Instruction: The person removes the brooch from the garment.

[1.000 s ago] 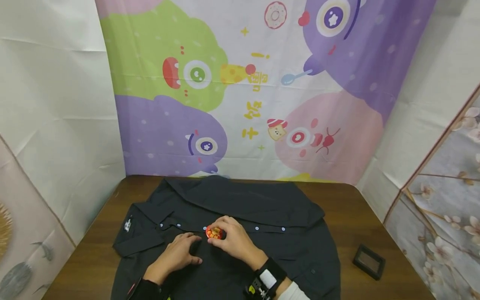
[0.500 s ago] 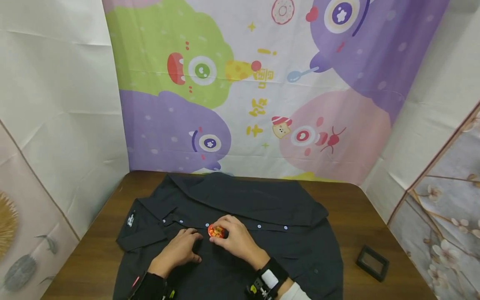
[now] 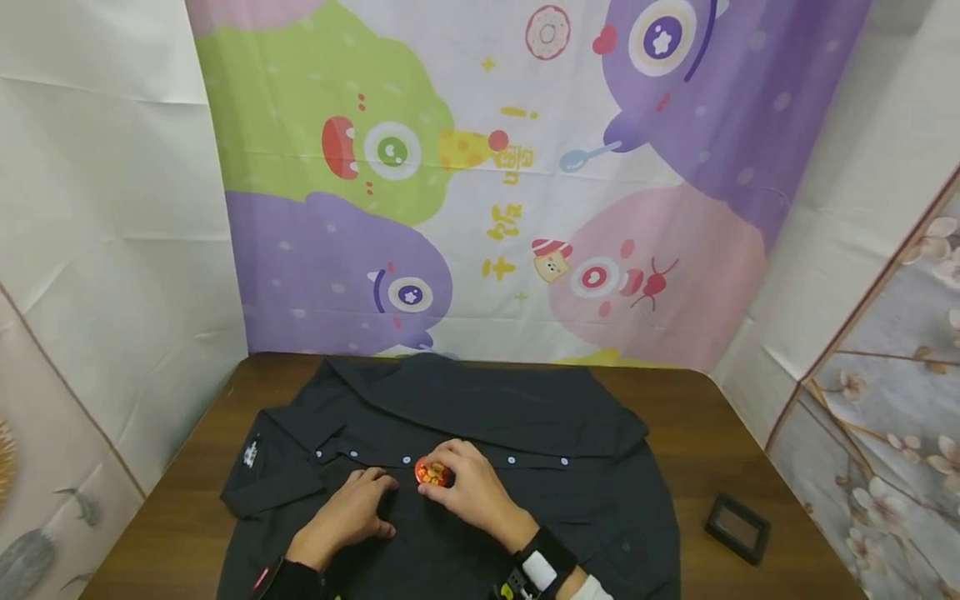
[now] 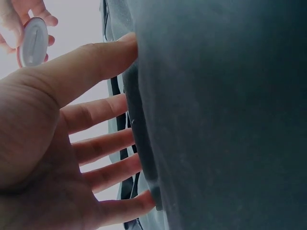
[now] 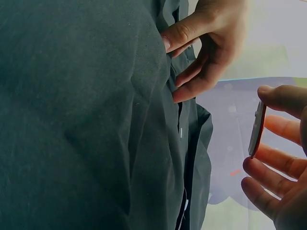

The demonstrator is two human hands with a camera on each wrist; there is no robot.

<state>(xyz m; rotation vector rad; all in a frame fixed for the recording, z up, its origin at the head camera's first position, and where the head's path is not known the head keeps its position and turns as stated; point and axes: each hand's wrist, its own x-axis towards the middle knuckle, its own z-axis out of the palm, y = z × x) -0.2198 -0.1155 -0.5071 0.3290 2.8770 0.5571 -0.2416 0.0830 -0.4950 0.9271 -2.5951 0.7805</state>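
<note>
A dark button-up shirt lies spread over the brown table. My right hand pinches a round red badge with a yellow-orange picture between thumb and fingers, close over the shirt beside a pale button. In the left wrist view the badge's pale back shows a thin line across it. Seen nearly edge-on in the right wrist view, the badge is apart from the cloth. My left hand rests on the shirt left of it, fingers spread and fingertips touching the fabric.
A small black rectangular frame lies on the brown table to the right of the shirt. Several buttons run along the shirt's front. A cartoon-printed cloth hangs behind the table, with white sheets at the sides.
The head view has shifted a little. The right hand with the badge has moved slightly right and nearer me, away from the button; the left hand stays on the shirt.
</note>
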